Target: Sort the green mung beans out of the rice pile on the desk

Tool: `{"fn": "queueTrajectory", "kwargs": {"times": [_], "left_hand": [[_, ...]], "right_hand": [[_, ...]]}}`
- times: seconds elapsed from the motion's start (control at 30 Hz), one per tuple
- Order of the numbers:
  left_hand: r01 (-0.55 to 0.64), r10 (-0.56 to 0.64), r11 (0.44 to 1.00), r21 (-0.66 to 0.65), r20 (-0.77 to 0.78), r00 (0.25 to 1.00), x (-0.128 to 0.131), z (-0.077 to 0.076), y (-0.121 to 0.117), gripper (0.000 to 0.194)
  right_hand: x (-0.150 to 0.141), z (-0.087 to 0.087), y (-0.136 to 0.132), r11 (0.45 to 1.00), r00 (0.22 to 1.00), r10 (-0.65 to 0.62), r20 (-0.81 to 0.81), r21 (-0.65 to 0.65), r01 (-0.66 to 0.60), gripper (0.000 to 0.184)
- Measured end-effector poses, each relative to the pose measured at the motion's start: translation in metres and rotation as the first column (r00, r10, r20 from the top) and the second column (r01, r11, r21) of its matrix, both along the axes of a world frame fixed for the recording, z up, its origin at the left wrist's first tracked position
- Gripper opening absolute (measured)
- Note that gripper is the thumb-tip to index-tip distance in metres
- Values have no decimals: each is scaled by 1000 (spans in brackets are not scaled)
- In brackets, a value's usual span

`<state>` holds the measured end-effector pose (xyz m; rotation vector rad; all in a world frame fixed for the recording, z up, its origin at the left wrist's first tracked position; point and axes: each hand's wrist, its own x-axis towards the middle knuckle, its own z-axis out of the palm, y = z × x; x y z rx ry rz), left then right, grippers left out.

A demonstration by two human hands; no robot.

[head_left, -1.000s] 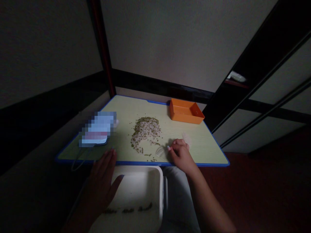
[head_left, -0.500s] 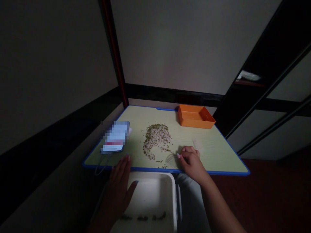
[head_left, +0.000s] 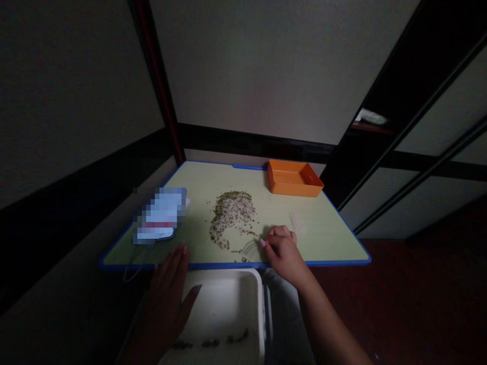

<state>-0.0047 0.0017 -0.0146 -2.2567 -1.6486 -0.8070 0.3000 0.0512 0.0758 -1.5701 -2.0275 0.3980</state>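
Observation:
A pile of small dark greenish grains mixed with pale ones (head_left: 234,210) is spread over the middle of the pale yellow table (head_left: 198,175), with a few strays near the front edge. Just right of those strays, my right hand (head_left: 283,251) rests on the tabletop, thumb and fingers pinched together; whatever lies between them is too small to make out. A thin patch of pale grains (head_left: 297,222) lies beyond that hand. My left hand (head_left: 173,284) is open, fingers stretched towards the table's front edge, above the left part of a white bin (head_left: 232,291).
An orange tray (head_left: 294,190) stands at the table's back right. At the left lies a phone with a blurred screen (head_left: 162,213) and a cable (head_left: 133,268). Dark clumps (head_left: 211,343) show inside the white bin below the table edge. Walls close in behind and left.
The whole view has shifted, so the table and everything on it appear further left. Relative to the table, both hands and the grain pile look nearly the same.

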Motion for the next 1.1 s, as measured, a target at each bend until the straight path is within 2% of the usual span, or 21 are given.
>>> {"fn": "queueTrajectory", "kwargs": {"times": [0.6,0.77,0.87,1.0,1.1], "left_hand": [[-45,48,997,-56,65,997,7,-4,1,74],[-36,40,998,-57,60,997,5,-3,2,75],[-31,34,998,-55,58,998,5,-4,2,75],[-32,35,998,-51,62,997,6,-5,2,75],[-32,35,998,-52,64,997,6,-5,2,74]], "right_hand": [[-12,4,-8,998,998,62,-12,3,-62,29],[-6,4,-7,993,988,120,-100,21,-119,34],[4,3,0,997,990,67,-128,46,-62,36],[9,3,8,997,998,-59,-9,58,60,29],[4,6,13,997,996,-60,71,52,56,25]]}}
